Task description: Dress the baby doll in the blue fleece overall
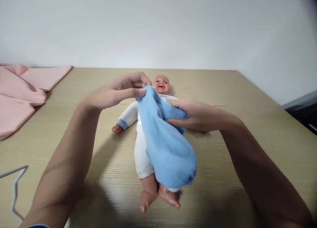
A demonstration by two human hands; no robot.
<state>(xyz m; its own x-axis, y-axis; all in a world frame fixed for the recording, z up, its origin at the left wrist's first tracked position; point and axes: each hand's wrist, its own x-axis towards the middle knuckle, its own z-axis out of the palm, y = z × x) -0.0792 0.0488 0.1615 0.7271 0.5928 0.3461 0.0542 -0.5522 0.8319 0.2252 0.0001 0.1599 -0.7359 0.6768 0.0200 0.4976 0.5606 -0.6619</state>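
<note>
— Where is the doll [142, 145]?

— On its back in the middle of the bench [247, 148], head towards the wall, bare feet nearest the camera, dressed in a white suit with blue cuffs.

— And the hands?

— The left hand [116, 91] pinches the top edge of a blue fleece cloth [168, 145] between thumb and fingertips, just beside the doll's head. The right hand [195, 115] is closed on the cloth's far side, over the doll's chest.

— How does the cloth lie?

— It hangs over the body down to the legs.

— Anything else?

— A pink cloth [22, 92] lies crumpled at the bench's far left, well apart.
</note>
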